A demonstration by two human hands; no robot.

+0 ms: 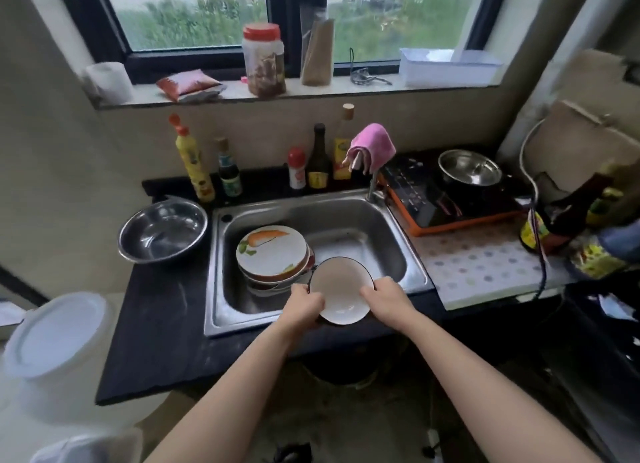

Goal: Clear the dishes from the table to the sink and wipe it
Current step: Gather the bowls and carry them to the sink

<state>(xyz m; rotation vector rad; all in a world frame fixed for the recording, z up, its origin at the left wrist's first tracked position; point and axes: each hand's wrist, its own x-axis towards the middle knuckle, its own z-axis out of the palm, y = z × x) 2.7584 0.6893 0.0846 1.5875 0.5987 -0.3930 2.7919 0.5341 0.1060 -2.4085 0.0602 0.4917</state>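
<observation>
Both hands, left hand [304, 305] and right hand [384, 298], grip opposite rims of a white bowl [341, 291], holding it tilted over the near edge of the sink [394, 220], probably for a steady lowering. Stacked plates [272, 253] fill the basin's left side; open room lies to their right, below the tap
</observation>
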